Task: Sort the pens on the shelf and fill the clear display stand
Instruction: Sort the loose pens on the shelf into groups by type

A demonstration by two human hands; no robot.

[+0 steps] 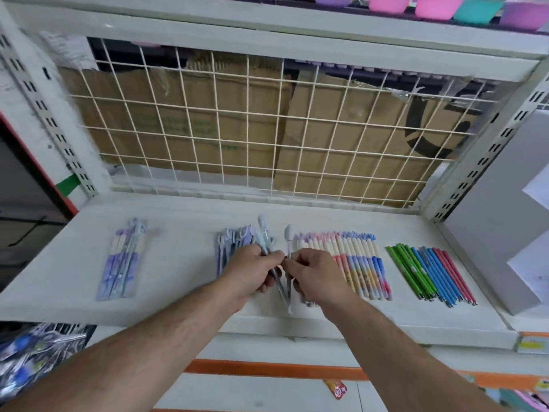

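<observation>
- The left hand (252,270) gripped a small bunch of pale pens (263,233), and the right hand (315,273) pinched one white-capped pen (288,239), likely to draw it apart for sorting
- Both worked over the shelf (184,263) just left of the pastel row (356,263), a grey-blue pile (228,242) further left of it
- The held pens ran roughly front to back, caps toward the wire grid (267,129), like that row

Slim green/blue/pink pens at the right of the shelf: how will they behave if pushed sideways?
Probably roll: the slim pens look round and thin, lying loose side by side on the flat shelf. Likely stiff and light, being narrow straight sticks. A side push would likely scatter the row.
</observation>
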